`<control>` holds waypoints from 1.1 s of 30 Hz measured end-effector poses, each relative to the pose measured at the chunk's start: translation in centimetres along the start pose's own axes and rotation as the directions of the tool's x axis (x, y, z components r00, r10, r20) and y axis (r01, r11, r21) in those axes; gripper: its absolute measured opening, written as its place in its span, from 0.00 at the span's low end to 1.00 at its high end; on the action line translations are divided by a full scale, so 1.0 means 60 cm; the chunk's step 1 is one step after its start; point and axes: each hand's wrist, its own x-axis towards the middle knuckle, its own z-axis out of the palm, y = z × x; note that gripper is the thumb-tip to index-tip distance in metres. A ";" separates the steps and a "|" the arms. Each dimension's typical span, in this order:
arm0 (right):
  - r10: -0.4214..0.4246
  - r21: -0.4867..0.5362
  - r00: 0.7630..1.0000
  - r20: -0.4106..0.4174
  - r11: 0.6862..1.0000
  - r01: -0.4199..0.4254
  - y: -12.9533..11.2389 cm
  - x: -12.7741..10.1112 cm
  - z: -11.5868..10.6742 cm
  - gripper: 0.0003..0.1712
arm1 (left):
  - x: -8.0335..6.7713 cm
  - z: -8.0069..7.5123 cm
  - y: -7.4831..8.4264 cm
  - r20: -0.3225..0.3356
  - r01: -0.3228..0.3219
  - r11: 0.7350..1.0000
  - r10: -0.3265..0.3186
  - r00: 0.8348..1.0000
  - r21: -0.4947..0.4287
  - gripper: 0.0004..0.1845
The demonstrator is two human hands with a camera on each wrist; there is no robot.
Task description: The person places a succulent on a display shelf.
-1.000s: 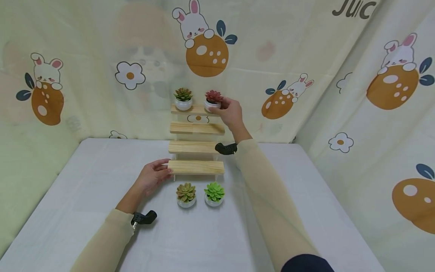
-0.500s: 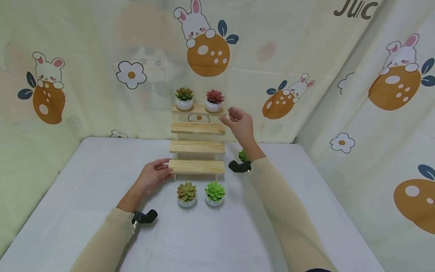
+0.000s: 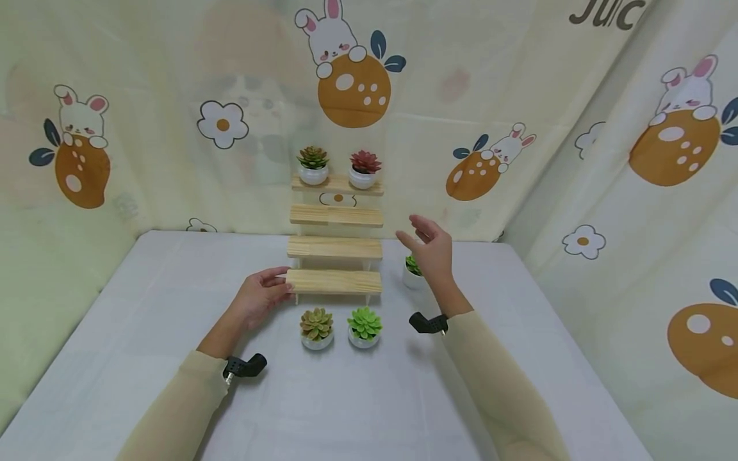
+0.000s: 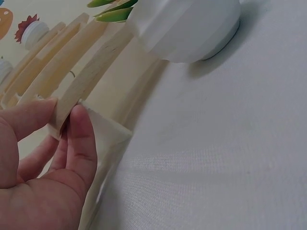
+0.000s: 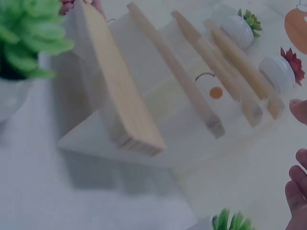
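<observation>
- Four-tier wooden display stand (image 3: pixel 334 247) is near the far edge of the white table (image 3: pixel 346 410), roughly midway between its side edges.
- Top plank (image 3: pixel 337 185): olive-green succulent (image 3: pixel 313 165) toward its left end, red succulent (image 3: pixel 364 169) toward its right end. Both upright in white pots; spacing probably for balance and an even look.
- Tan succulent (image 3: pixel 316 328) and bright green succulent (image 3: pixel 364 326) are on the table in front of the lowest plank (image 3: pixel 334 282), apart, likely within easy reach of both hands.
- A fifth succulent (image 3: pixel 412 272), green, is on the table beyond the stand's right end, partly hidden by the right hand (image 3: pixel 432 253).
- That hand is in the air, thumb and fingers wide apart, holding nothing.
- Left hand (image 3: pixel 259 299) pinches the lowest plank's left end. My read: steadying a light stand, gripping the end so the planks stay accessible.
- Left wrist view shows fingertips on two sides of that end; head view hides most of it. Pot cropped at its top edge: can't be sure which one.
- Right wrist view shows the pale side panel (image 5: pixel 96 136) under the planks, barely readable from the head. Only part of the right hand at the frame edge there.
</observation>
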 end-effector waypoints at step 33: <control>0.368 0.032 0.929 -0.048 0.930 -0.367 0.134 -0.084 -0.023 0.52 | 0.004 0.000 -0.003 -0.020 0.023 1.000 -0.023 1.000 -0.010 0.30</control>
